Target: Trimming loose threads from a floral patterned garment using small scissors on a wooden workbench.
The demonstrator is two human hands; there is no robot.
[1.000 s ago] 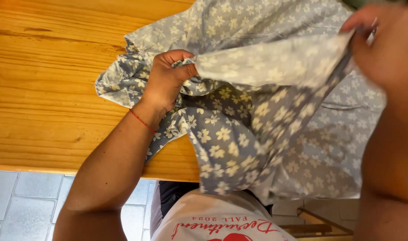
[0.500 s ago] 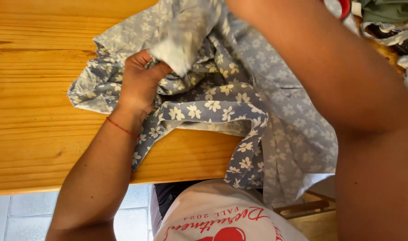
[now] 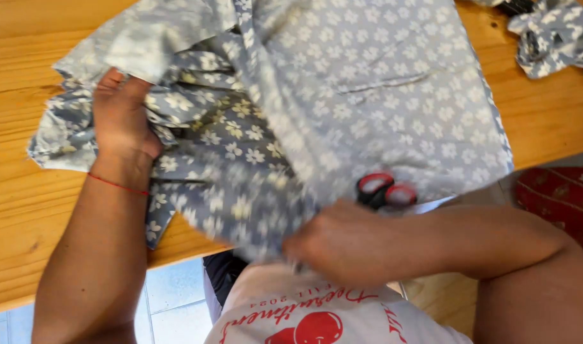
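Note:
A grey-blue cloth with white flowers [image 3: 368,83] lies spread and bunched on the wooden table [image 3: 23,210]. My left hand [image 3: 122,121] rests on its crumpled left part, fingers curled into the folds. My right hand [image 3: 342,245] is at the table's near edge, closed on the cloth's lower hem, which is blurred with motion. Scissors with red handle loops [image 3: 384,190] show just beyond my right hand, against the cloth. I cannot tell if that hand also holds them; their blades are hidden.
More of the same flowered fabric [image 3: 556,32] lies bunched at the table's far right corner. A dark red patterned surface [image 3: 559,197] sits below the table's right edge. Pale floor tiles [image 3: 170,299] show under the near edge.
My right arm has swung down from the far right to the near edge, pulling the cloth flat across the table. My left hand has stayed on the bunched left part.

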